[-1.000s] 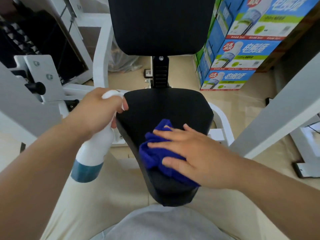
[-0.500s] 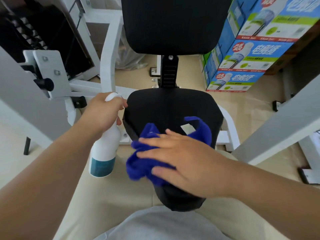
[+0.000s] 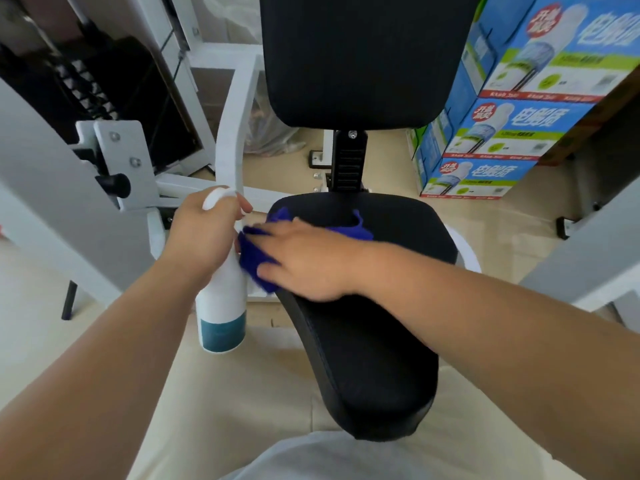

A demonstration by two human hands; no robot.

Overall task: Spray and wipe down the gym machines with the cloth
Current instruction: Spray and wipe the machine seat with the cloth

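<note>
My right hand point(image 3: 311, 261), fingers flat, presses cloth point(image 3: 256, 258) on seat point(image 3: 374, 341) far-left edge, length running toward me; left hand point(image 3: 204, 233) grips bottle point(image 3: 221, 306).

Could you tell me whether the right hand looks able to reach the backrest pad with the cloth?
Probably yes: the right hand presses the blue cloth on the seat, and nothing stands between it and the backrest pad beyond.

Right hand point(image 3: 304, 261): slid from the middle of the seat point(image 3: 381, 341) to its left edge.
Cloth point(image 3: 258, 261): dragged along under the palm, now bunched just beside the spray bottle point(image 3: 221, 306).
</note>
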